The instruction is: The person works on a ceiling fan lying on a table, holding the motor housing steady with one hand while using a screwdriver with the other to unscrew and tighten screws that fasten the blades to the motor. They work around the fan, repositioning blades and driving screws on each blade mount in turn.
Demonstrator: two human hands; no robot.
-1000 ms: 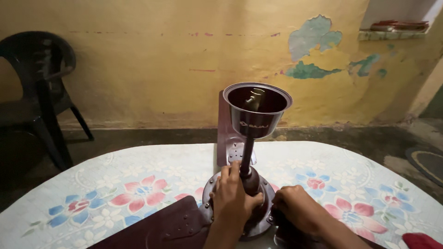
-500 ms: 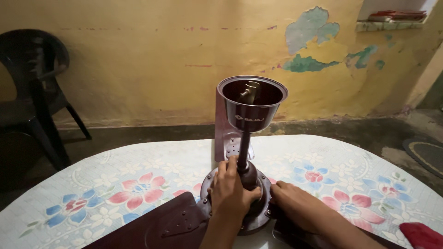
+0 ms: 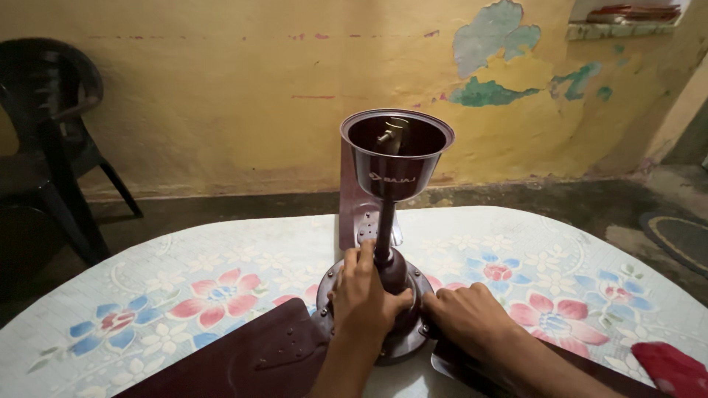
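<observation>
A dark maroon ceiling fan lies on the flowered table (image 3: 184,287), its motor housing (image 3: 413,335) facing up. A down rod (image 3: 384,232) rises from the housing to a maroon canopy cup (image 3: 398,151). My left hand (image 3: 363,295) wraps the lower part of the rod on top of the housing. My right hand (image 3: 464,317) rests on the housing's right rim, fingers curled against it. One blade (image 3: 265,357) runs toward the lower left, another (image 3: 472,372) passes under my right forearm, and a third (image 3: 352,203) stands behind the rod.
A black plastic chair (image 3: 44,133) stands at the left by the peeling yellow wall (image 3: 243,88). A red cloth (image 3: 675,368) lies at the table's lower right corner. A round mat (image 3: 682,239) is on the dark floor to the right.
The view has shifted slightly. My right hand has slid a little left along the housing rim. My left hand stays around the rod base.
</observation>
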